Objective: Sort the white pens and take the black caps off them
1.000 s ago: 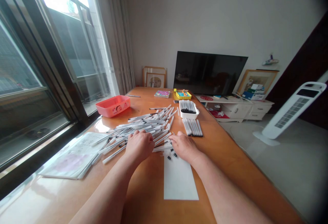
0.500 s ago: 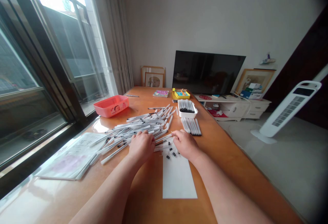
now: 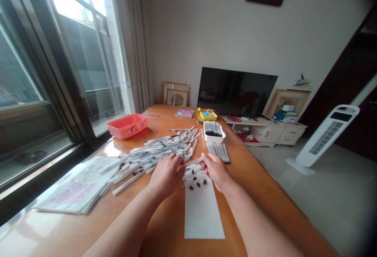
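Observation:
A pen with a clear white barrel (image 3: 193, 162) spans the gap between my hands, just above the table. My left hand (image 3: 167, 174) is closed around its left end, and the fingertips of my right hand (image 3: 216, 170) pinch the other end. Under and in front of the hands lies a white sheet of paper (image 3: 203, 217), with several small black caps (image 3: 198, 185) on its far part. A loose heap of similar pens (image 3: 165, 147) spreads beyond my left hand. Past my right hand, a row of pens (image 3: 218, 152) lies side by side.
Behind the row stands a white box (image 3: 214, 137) filled with pens. A red plastic basket (image 3: 127, 126) is at the left edge, with papers (image 3: 70, 186) nearer me. A yellow box (image 3: 207, 115) and a booklet (image 3: 184, 113) lie at the far end of the wooden table (image 3: 165, 225).
The view has tilted up, so the wall clock shows more. My right-hand fingers have shifted slightly on the pen, and my left hand has turned a little, showing more of its thumb side.

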Tool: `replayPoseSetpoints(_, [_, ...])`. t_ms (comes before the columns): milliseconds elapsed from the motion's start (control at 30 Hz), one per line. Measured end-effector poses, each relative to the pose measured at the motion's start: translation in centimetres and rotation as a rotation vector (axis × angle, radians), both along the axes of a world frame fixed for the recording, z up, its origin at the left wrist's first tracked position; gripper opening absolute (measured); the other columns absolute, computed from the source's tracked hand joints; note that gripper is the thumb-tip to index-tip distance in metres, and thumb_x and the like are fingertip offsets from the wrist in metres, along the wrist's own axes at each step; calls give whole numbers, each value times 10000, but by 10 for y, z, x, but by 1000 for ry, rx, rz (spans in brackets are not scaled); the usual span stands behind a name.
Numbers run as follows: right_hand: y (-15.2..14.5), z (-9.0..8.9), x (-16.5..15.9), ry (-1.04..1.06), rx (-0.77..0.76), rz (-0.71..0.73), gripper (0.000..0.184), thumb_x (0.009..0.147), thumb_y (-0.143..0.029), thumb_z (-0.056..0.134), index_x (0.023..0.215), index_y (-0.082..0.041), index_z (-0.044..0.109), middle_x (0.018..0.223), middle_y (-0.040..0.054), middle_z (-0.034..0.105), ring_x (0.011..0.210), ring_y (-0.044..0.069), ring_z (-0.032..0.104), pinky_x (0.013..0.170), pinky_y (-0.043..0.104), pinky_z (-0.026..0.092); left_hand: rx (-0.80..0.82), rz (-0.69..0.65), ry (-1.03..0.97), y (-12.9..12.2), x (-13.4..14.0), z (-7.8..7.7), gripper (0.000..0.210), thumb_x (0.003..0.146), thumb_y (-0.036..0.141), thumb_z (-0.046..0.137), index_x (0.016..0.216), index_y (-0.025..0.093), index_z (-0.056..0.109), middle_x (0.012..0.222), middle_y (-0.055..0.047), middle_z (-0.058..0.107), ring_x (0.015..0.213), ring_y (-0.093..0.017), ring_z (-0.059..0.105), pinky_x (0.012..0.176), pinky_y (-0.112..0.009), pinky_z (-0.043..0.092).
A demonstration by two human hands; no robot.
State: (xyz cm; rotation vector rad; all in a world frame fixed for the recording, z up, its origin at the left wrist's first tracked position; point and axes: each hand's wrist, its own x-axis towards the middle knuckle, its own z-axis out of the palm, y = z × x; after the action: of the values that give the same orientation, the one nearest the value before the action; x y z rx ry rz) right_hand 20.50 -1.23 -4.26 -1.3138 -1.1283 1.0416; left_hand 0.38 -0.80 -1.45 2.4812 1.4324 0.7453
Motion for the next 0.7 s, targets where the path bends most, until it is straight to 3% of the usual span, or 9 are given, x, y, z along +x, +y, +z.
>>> replayPoseSetpoints(233, [-10, 7, -12, -50, 97, 56, 502, 909, -672, 531, 754, -194, 549, 616, -30, 556, 497, 90, 420, 484, 223, 325, -65, -107, -180, -6, 13, -10, 174, 982, 304, 435, 850, 229, 522, 867, -37, 622, 770, -185, 553, 683, -274, 353])
replayPoseSetpoints(567, [-10, 14, -9, 45, 119, 67, 497, 889, -666, 572, 736, -196, 530, 617, -38, 542, 493, 83, 381, 486, 226, 285, -189, -167, -321, -6, 14, 7, 261, 951, 365, 468, 737, 215, 461, 712, 1, 535, 675, -153, 443, 631, -259, 297])
replayPoseSetpoints(700, [-12, 18, -8, 71, 108, 84, 481, 882, -653, 592, 754, -191, 542, 644, -28, 568, 502, 81, 395, 492, 221, 294, -348, -189, -421, -5, 14, 6, 330, 936, 452, 500, 718, 206, 479, 653, 19, 504, 639, -137, 411, 607, -253, 304])
